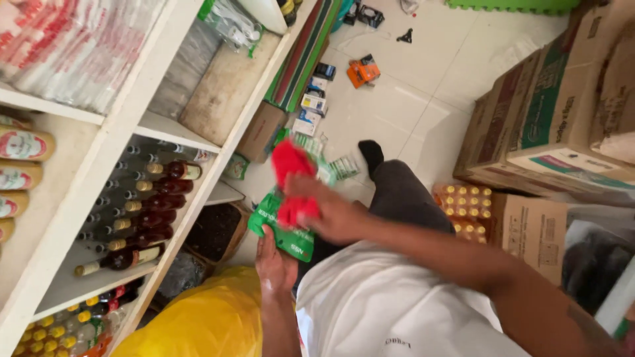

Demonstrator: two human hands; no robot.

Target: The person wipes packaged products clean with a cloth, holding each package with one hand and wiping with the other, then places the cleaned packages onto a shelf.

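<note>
Wiping step: left hand (274,261) grasping green packet (281,228), right hand (331,211) clenching red cloth (294,182); next, likely firm strokes across packet.

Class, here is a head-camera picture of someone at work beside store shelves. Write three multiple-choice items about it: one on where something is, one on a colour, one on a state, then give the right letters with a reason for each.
1. Where do the dark bottles lie?
A. On a white shelf at the left
B. On the floor tiles
C. In a cardboard box

2. What colour is the cloth in the right hand?
A. Blue
B. Red
C. White

3. What is the left hand doing?
A. Hanging empty
B. Resting on a bottle
C. Holding a green packet from below

Answers:
1 A, the bottles lie in a row on the shelf.
2 B, the cloth is bright red against the green packet.
3 C, the fingers close under the packet's lower edge.
</note>
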